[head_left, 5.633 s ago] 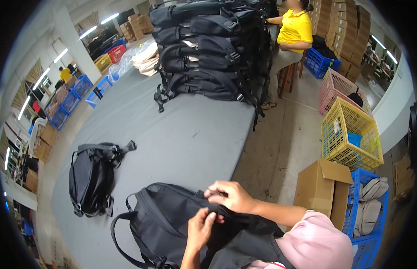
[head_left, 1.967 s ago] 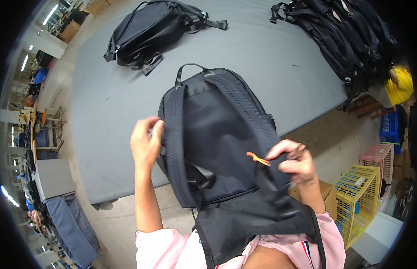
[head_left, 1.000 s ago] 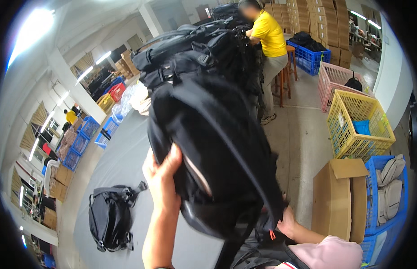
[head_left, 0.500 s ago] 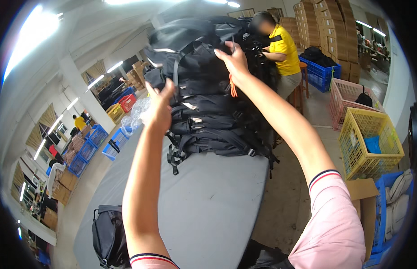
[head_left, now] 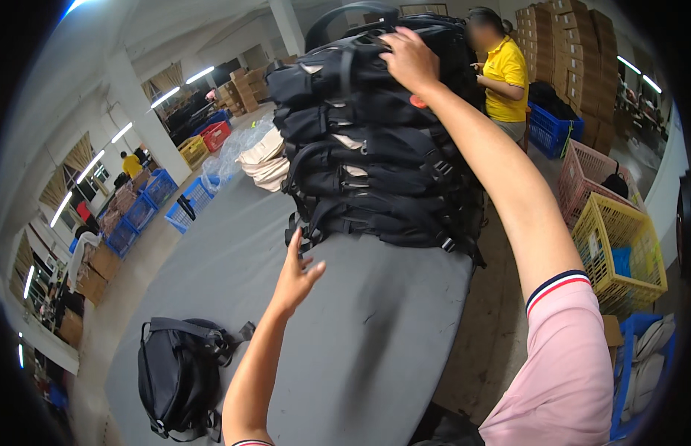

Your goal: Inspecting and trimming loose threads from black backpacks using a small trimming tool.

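A tall stack of black backpacks (head_left: 360,160) stands at the far end of the grey-covered table (head_left: 345,312), straps and buckles hanging at its sides. My right hand (head_left: 414,61) reaches to the top backpack (head_left: 327,78), its fingers bent and closed on the upper edge. An orange band (head_left: 418,101) shows beside that wrist. Below the stack, my left hand (head_left: 295,276) hovers over the table with fingers apart, holding nothing. Closer to me on the left, a single black backpack (head_left: 183,372) lies near my left forearm.
Cream fabric pieces (head_left: 263,162) and clear plastic (head_left: 245,145) lie left of the stack. A person in a yellow shirt (head_left: 507,74) stands behind it. Along the right are a blue crate (head_left: 553,130), a pink crate (head_left: 591,175), a yellow crate (head_left: 620,249) and stacked cartons (head_left: 576,59).
My left hand has come off the stack's left side and dropped toward the table. My right hand stays at the top backpack, which now sits flatter. The view has shifted.
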The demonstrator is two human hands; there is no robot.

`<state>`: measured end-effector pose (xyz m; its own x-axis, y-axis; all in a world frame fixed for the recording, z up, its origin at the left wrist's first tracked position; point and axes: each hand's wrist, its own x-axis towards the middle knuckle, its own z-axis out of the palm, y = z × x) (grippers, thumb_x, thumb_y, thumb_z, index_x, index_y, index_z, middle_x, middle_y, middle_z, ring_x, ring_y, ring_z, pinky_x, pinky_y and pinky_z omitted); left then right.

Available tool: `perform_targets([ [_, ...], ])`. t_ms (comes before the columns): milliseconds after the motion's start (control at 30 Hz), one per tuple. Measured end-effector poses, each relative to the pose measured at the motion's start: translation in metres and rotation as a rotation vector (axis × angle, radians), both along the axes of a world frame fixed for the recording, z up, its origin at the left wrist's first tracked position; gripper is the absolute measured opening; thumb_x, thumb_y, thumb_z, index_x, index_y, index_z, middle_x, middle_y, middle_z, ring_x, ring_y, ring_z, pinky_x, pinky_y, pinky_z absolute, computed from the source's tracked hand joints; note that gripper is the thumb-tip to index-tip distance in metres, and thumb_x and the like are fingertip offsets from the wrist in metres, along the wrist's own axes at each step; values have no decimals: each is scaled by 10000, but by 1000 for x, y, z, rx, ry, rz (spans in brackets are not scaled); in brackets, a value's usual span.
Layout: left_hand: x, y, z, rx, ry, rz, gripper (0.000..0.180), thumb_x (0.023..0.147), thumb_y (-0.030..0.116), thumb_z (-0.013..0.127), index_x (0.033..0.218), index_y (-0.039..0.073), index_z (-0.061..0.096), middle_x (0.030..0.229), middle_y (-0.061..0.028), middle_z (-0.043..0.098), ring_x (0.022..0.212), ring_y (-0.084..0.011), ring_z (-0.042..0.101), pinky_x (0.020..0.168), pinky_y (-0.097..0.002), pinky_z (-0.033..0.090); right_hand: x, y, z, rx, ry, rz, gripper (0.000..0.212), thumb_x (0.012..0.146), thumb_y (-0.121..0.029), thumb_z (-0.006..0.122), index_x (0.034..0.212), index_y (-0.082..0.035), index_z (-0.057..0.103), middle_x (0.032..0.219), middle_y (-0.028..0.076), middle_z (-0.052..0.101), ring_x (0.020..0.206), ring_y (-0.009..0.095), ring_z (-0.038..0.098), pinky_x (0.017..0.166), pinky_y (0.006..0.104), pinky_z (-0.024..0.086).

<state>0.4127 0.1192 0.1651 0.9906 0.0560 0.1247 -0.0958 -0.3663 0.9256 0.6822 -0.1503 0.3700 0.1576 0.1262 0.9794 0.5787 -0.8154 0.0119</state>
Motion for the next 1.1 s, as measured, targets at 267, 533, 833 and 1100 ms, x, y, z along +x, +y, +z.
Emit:
perform_targets([
  [267,-164,181,-47,1046,-36,1070,749,752,196,718,1393,113,339,1494,-197,202,1374,-368,215,1047,-564,228,0,-17,-27,-51,271,64,265,829,-228,592,1085,-207,658,1118,66,640,1041,294,597,871,380,479],
  [533,-331,241,-87,1183,604,880,966,734,474,704,1451,51,213,1516,-161,198,1414,-285,164,1118,-529,140,-85,-3,-83,-121,272,524,286,989,-188,434,1162,-17,587,1224,79,602,1136,189,555,977,269,386],
  [833,-342,268,-94,1448,279,953,89,782,108,582,848,49,573,886,-97,625,861,-261,615,718,-368,512,-332,53,-222,-296,1025,969,94,879,-8,565,933,7,640,905,110,670,817,198,653,709,293,513],
  [1100,-377,235,-57,1293,17,900,184,724,125,656,896,61,667,843,-83,675,800,-265,616,697,-387,515,-397,15,-281,-301,1632,947,141,901,-77,549,952,1,654,832,66,675,689,132,647,592,271,490],
])
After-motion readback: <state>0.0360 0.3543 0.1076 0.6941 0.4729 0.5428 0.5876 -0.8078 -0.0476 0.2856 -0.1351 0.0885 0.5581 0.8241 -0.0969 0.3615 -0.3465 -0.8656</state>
